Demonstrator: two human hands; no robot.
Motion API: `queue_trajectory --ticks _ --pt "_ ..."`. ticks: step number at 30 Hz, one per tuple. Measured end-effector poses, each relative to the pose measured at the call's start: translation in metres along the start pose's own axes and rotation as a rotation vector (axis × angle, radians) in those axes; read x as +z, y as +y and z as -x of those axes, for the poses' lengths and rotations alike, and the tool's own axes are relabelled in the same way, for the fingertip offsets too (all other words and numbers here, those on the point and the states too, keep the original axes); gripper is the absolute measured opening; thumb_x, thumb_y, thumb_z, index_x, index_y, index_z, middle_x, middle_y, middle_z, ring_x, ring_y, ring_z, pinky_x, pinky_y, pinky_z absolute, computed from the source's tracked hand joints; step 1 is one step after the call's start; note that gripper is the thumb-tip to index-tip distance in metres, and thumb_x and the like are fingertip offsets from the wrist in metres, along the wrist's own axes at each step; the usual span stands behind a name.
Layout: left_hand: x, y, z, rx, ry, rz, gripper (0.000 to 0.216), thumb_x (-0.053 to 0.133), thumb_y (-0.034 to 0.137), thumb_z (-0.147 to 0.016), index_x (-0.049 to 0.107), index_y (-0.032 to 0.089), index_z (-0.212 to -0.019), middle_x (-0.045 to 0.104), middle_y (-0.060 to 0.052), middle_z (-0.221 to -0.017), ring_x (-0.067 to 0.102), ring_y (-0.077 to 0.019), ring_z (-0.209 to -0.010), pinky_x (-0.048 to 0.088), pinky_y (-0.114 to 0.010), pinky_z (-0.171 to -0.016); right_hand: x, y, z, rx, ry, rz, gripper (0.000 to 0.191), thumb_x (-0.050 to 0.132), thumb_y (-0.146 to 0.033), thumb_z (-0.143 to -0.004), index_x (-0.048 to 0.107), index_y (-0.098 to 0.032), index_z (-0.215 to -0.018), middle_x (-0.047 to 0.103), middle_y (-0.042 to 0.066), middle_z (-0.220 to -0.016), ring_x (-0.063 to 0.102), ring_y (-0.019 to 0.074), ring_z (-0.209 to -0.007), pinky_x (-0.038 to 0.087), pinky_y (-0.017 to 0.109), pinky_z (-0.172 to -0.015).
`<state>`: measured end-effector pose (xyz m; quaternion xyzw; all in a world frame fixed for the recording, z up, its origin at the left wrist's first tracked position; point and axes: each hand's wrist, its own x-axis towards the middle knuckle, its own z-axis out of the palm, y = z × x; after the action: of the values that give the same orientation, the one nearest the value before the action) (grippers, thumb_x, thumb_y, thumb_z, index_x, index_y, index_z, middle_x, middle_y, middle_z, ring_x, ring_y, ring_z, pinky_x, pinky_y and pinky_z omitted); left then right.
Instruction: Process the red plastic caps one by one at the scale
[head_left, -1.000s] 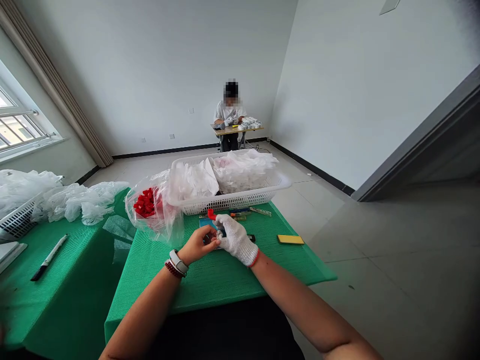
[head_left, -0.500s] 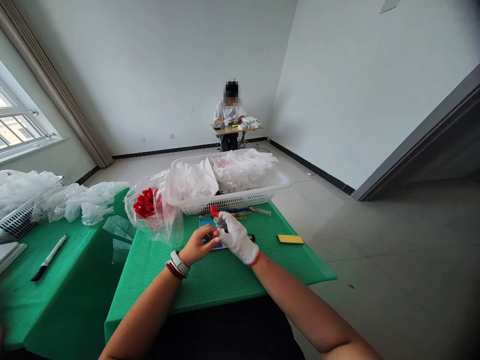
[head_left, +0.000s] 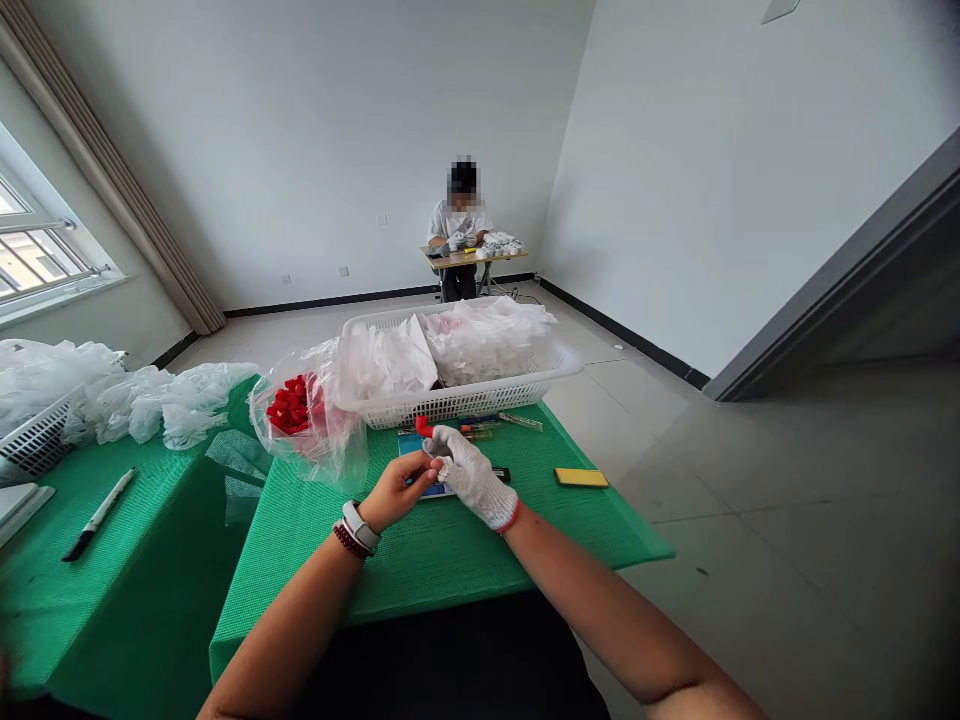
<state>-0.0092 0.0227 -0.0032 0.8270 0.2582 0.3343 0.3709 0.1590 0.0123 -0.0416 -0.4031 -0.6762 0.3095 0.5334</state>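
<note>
Pressed together, the grip of the white knit-gloved right hand (head_left: 469, 477) pinches a small red plastic part (head_left: 423, 427) at the fingertips, its red end poking up just past them. The bare left hand (head_left: 396, 490) curls in right beside it, fingertips touching the glove; whether those fingers also hold something is hidden. A smartwatch (head_left: 360, 527) and a beaded bracelet (head_left: 346, 540) sit on that wrist.

Both hands hover over a blue card (head_left: 411, 450) on the green mesh-covered desk (head_left: 300, 570), with a row of small pens (head_left: 480, 428) just beyond. A yellow pad (head_left: 581, 477) lies off to the right. At the far edge stands a white plastic basket (head_left: 480, 403) heaped with white plastic bags (head_left: 487, 340), and beside it sits a clear plastic bag (head_left: 330, 440) of red plastic pieces (head_left: 291, 405). A black marker (head_left: 97, 515) lies on a second green desk (head_left: 45, 500). Across the room, a co-worker (head_left: 457, 225) sits at a small wooden desk (head_left: 472, 260).
</note>
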Motion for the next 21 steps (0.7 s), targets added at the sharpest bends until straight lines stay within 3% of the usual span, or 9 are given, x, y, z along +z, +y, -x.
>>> queue_trajectory --ticks 8,15,21 --pt "-0.0012 0.0011 -0.0002 -0.005 -0.025 0.036 0.039 0.042 0.047 -0.096 0.057 0.014 -0.079 0.05 -0.002 -0.073 0.044 -0.0139 -0.069 0.038 -0.026 -0.064 0.0007 -0.0007 -0.0006 -0.023 -0.008 -0.011 0.036 0.052 -0.036 -0.087 0.05 -0.02 -0.119 0.062 0.006 -0.105 0.061 0.02 -0.098 0.051 0.036 -0.091" --pt "0.0003 -0.0003 0.0006 -0.041 -0.033 0.047 0.046 0.039 0.053 -0.095 0.057 0.015 -0.077 0.048 -0.002 -0.07 0.044 -0.014 -0.068 0.038 -0.026 -0.063 0.001 -0.0006 -0.0003 -0.025 -0.026 -0.017 0.038 0.05 -0.043 -0.089 0.049 -0.02 -0.119 0.062 0.007 -0.106 0.062 0.0203 -0.098 0.052 0.036 -0.09" --pt "0.0026 -0.0035 0.0008 0.009 0.008 0.002 0.041 0.04 0.046 -0.097 0.055 0.015 -0.074 0.048 0.0 -0.067 0.043 -0.0126 -0.065 0.037 -0.025 -0.062 0.0024 0.0003 0.0002 -0.035 -0.019 -0.019 0.04 0.05 -0.044 -0.089 0.048 -0.02 -0.121 0.063 0.007 -0.107 0.062 0.0203 -0.099 0.053 0.037 -0.09"
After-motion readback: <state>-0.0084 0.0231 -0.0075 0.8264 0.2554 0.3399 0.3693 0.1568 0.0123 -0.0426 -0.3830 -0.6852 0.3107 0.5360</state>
